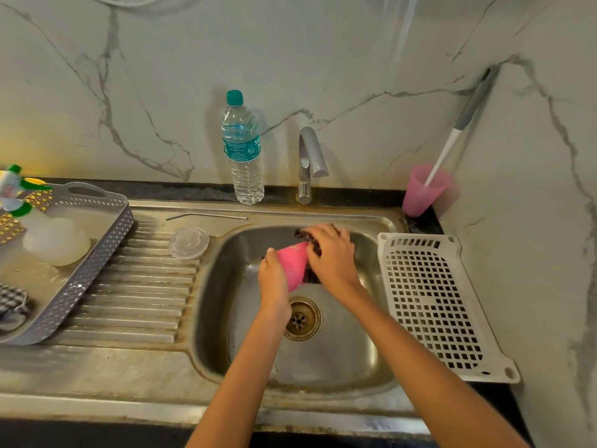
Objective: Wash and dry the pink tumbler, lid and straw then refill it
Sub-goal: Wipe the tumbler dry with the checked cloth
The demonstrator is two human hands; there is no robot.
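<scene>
The light is soft, even and rather dim, with a grey-green cast. A warm yellow glow tints the marble wall [48,130] at far left. The water bottle [242,150] throws a faint shadow to its right, and a pale streak of glare runs down the wall at upper right. The draining board [139,286] ridges and faucet [308,156] glint. Motion smears the left hand [274,276], right hand [332,253], pink tumbler [294,263] and dark scrubber [311,276]. What lies in the grey basket [97,253] is blurred. Wide-angle bending bows the sink [290,392] rim and skews the white perforated tray [433,302].
</scene>
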